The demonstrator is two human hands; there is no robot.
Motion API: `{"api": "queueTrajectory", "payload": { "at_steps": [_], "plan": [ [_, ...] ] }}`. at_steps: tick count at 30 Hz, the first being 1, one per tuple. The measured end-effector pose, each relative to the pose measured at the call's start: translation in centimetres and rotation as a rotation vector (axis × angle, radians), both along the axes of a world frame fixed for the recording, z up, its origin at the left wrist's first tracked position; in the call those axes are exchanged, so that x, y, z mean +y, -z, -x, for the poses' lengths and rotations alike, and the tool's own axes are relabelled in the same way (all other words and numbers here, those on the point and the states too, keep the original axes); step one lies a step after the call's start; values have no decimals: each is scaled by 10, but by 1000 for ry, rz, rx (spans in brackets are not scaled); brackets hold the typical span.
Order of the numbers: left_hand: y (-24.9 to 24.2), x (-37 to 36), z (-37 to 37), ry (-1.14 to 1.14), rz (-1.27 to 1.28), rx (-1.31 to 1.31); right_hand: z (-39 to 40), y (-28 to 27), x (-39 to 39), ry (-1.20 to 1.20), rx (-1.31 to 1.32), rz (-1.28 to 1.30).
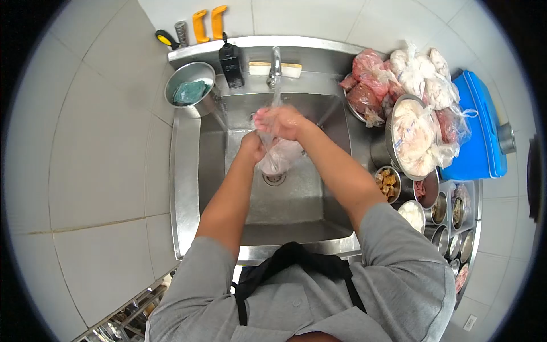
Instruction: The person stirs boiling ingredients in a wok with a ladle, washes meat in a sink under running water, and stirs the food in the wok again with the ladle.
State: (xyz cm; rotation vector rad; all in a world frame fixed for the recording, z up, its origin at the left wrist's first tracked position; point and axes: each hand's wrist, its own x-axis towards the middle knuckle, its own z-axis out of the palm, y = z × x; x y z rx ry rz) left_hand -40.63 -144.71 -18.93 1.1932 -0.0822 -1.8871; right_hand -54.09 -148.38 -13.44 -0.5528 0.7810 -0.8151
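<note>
Water runs from the faucet (276, 64) into the metal sink (319, 212). Under the stream is my right hand (280, 121), its fingers extended to the left and nothing visible in it. Just below and to the left, my left hand (254, 146) is closed at the side of a clear plastic bag (280, 158) with pale pinkish contents. Part of its fingers is hidden behind the bag and the water. The bag hangs over the round drain (274, 179), and I cannot make out what is inside.
On the right stand a bowl of bagged raw meat (370, 80), a pot of pale bagged meat (413, 137), a blue cooler (476, 131) and several metal containers (439, 208). At left are a metal pot (191, 71) with green cloth and a black pump bottle (231, 62).
</note>
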Motion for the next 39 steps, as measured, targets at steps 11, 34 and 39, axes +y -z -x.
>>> {"api": "queueTrajectory", "payload": {
  "at_steps": [11, 34, 39],
  "plan": [
    [-18, -5, 34, 298, 149, -192, -11, 15, 16, 270, 864, 447],
    [40, -32, -11, 140, 328, 469, -33, 47, 19, 301, -282, -224],
    [12, -12, 48, 141, 353, -142, -19, 80, -4, 389, 1102, 222]
  ]
}}
